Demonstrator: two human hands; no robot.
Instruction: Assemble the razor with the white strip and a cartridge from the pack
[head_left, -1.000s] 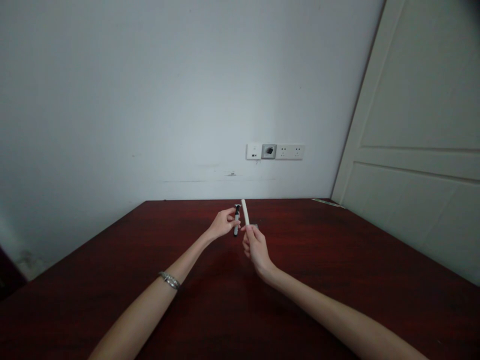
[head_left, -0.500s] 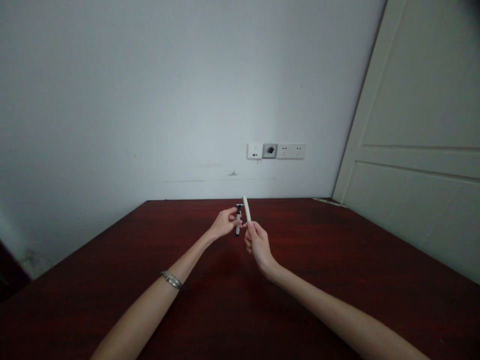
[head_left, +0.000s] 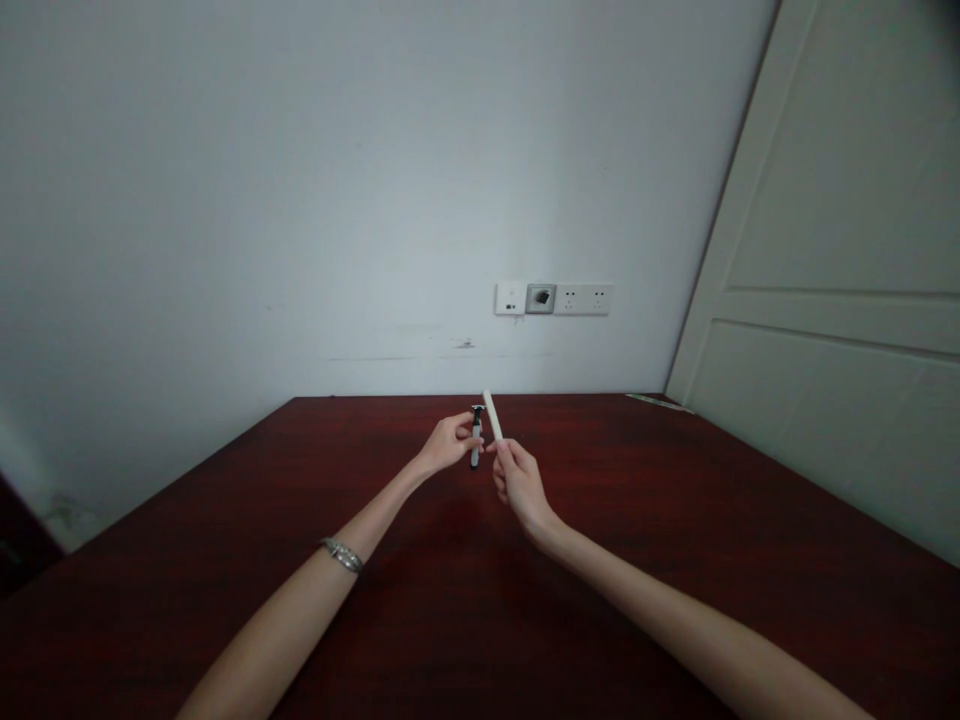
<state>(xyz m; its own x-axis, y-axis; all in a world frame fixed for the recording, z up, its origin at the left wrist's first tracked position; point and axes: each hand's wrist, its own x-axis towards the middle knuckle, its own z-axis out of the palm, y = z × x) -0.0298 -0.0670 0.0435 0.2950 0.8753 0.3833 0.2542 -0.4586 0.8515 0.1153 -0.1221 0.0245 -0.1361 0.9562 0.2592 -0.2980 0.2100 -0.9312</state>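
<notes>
Slightly left of centre, my left hand point(head_left: 448, 442) pinches a small T-headed tool with a grey and black handle point(head_left: 475, 450), which looks like a razor or a peeler. The tool stands nearly upright, its wide head at the top. Close by on the right, my right hand point(head_left: 520, 483) grips the lower end of a plain white stick point(head_left: 492, 414), candle-like in shape. The stick points up and tilts left, so its upper part comes near the tool's head. Whether the two touch I cannot tell. The fingers hide the stick's lower end.
Beneath both hands spreads a dark red wooden table point(head_left: 420, 630). Its far edge meets a pale wall with a row of sockets point(head_left: 555, 299). A whitish panelled door point(head_left: 832, 320) rises on the right, and a thin flat strip point(head_left: 660, 403) lies at the table's back right.
Both hands keep their holds. The white stick leans slightly more to the left, and my right hand has shifted a touch. The camera view has moved slightly.
</notes>
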